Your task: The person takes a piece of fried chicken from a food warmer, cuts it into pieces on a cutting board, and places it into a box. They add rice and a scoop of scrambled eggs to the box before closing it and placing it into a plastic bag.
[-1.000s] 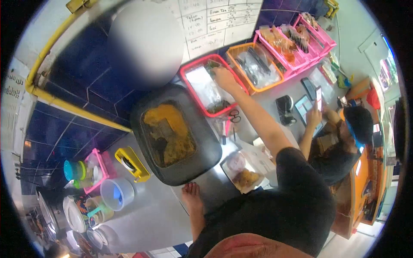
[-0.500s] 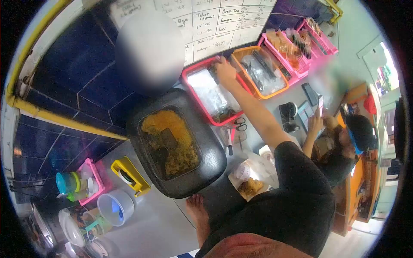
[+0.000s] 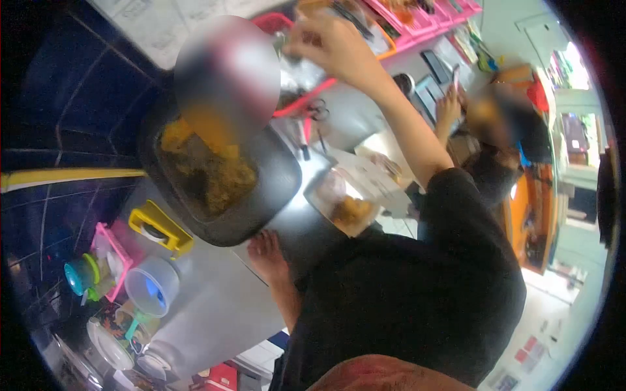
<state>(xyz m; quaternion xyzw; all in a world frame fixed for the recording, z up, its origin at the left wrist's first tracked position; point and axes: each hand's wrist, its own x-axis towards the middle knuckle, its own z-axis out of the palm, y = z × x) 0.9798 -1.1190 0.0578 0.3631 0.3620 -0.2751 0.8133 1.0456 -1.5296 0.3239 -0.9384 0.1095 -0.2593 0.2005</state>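
Note:
My right hand [image 3: 332, 52] is raised over the red tray [image 3: 310, 99], its fingers pinched together; what is between them is too blurred to make out. Clear plastic bags [image 3: 303, 75] lie in that tray. My left hand [image 3: 267, 255] rests on the grey table beside the black tub [image 3: 277, 163], palm down with fingers apart, holding nothing. Orange-yellow crumbly food [image 3: 225, 186] lies inside the tub, partly covered by a blurred round patch. Right of the tub, an open paper box [image 3: 365, 227] holds a golden fried piece [image 3: 352, 211] and a wrapped round item.
A marker [image 3: 304, 143] and scissors [image 3: 318, 109] lie below the red tray. Left are a yellow tape dispenser [image 3: 176, 243], a pink basket [image 3: 116, 244] and a clear tub [image 3: 151, 287]. At right, a co-worker [image 3: 492, 169] holds a phone [image 3: 455, 77] near pink baskets [image 3: 424, 29].
My right hand has lifted from inside the red tray and come nearer the camera. The view has shifted, so the tub and trays appear higher and further left. My left hand stays on the table.

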